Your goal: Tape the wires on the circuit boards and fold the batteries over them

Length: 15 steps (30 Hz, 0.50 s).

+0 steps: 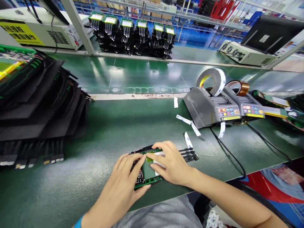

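A green circuit assembly (147, 172) with black edges lies on the green bench near its front edge, and black cables with connectors (188, 154) run out to its right. My left hand (124, 174) rests over its left end, fingers along the top edge and thumb at the lower edge. Across the right part lies my right hand (171, 163), its fingers spread over a white piece (158, 161) and a small yellow-green patch. The fingertips of both hands nearly meet at the upper edge of the assembly.
Stacked black assemblies (42, 104) fill the left side. Two grey tape dispensers (204, 109) with tape rolls (213, 80) stand at the right, cables trailing forward. Loose white tape strips (183, 119) lie beside them. More assemblies (131, 34) line the rear shelf.
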### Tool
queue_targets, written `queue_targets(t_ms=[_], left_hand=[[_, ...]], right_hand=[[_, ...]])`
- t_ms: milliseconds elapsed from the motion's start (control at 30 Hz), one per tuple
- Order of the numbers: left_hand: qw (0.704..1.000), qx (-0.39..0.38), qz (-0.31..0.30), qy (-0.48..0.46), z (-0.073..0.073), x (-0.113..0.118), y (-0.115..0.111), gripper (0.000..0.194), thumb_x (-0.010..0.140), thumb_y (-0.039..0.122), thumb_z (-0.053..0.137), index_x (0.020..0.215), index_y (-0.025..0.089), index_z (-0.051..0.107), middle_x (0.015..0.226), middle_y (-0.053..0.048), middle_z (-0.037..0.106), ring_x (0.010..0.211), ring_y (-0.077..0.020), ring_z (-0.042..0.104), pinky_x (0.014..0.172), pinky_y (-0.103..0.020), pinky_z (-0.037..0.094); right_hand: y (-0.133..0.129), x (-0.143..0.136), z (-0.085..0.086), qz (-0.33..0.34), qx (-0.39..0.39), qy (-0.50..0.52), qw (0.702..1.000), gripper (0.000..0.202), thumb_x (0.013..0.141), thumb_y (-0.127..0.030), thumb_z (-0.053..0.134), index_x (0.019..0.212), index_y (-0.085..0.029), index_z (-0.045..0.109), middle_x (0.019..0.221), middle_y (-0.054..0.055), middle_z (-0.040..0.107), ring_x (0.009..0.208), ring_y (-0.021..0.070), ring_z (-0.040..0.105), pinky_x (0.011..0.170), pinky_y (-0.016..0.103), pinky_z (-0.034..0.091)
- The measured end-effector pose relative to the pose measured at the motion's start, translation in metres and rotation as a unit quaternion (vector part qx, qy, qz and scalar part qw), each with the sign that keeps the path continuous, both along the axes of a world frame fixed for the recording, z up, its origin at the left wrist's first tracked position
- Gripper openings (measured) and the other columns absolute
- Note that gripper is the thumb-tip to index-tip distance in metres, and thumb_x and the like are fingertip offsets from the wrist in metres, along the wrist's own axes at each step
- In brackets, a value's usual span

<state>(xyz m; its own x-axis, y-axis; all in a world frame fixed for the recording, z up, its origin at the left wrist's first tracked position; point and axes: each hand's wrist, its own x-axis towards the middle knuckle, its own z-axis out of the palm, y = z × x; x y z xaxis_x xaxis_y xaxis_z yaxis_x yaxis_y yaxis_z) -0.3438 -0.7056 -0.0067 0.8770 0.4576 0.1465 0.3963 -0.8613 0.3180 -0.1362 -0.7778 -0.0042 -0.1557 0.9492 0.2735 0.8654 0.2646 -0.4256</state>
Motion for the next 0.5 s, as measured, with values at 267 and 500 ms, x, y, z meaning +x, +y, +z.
queue_targets(t_ms=[267,500], left_hand=[[1.0,-0.014,0.001,-0.013,-0.0003,0.0005,0.003,0.063,0.077,0.033,0.07,0.132,0.018,0.043,0.124,-0.012,0.052,0.113,-0.0304,0.052,0.096,-0.055,0.047],[0.998,-0.052,0.014,-0.012,0.0016,-0.0032,0.0009,0.065,0.079,0.029,0.068,0.136,0.021,0.038,0.128,-0.013,0.046,0.117,-0.0302,0.048,0.094,-0.05,0.049]], right_hand=[[0.0034,-0.0043,0.0011,-0.023,-0.024,0.008,0.999,0.027,0.088,-0.032,0.055,0.112,-0.021,0.062,0.117,0.009,0.058,0.103,0.0234,0.05,0.09,0.043,0.043],[0.0094,-0.0022,0.0074,-0.023,-0.084,0.064,0.994,0.027,0.082,-0.031,0.064,0.105,-0.02,0.057,0.119,0.009,0.057,0.111,0.0237,0.049,0.099,0.045,0.04]])
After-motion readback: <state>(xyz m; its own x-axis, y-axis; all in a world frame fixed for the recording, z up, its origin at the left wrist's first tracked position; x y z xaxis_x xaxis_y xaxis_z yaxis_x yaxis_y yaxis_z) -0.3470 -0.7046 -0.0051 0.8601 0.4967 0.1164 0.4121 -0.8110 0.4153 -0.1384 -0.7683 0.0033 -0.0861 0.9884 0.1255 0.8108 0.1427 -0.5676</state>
